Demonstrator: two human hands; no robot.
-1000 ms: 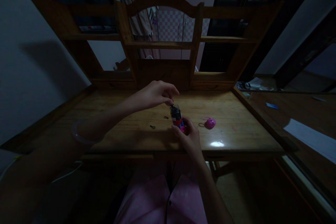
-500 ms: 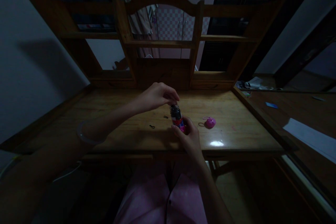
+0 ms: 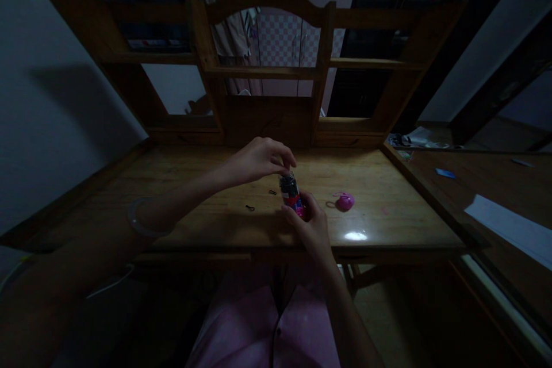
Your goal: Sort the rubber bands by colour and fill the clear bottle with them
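Note:
My right hand [image 3: 313, 221] is wrapped round the lower part of a small glass jar [image 3: 290, 191] with dark and red patterning and bright pink near its bottom. The jar tilts slightly and its mouth has no lid on it. My left hand [image 3: 263, 160] reaches over from the left, thumb and fingertips drawn together at the jar's rim. Whatever those fingertips pinch, if anything, is hidden. On the desk to the left of the jar lie two small dark clip-like pieces, one nearer piece [image 3: 250, 207] and one farther piece [image 3: 272, 192].
A round pink object with a loop [image 3: 345, 202] lies right of the jar on the wooden desk [image 3: 194, 218]. A wooden shelf unit [image 3: 263, 73] rises at the desk's back. White paper [image 3: 511, 227] and a blue card [image 3: 445, 173] rest on the brown surface at right.
My left fingertips have shifted slightly down at the jar's mouth, and its fingers have curled a little. My right hand and the jar are nearly where they were.

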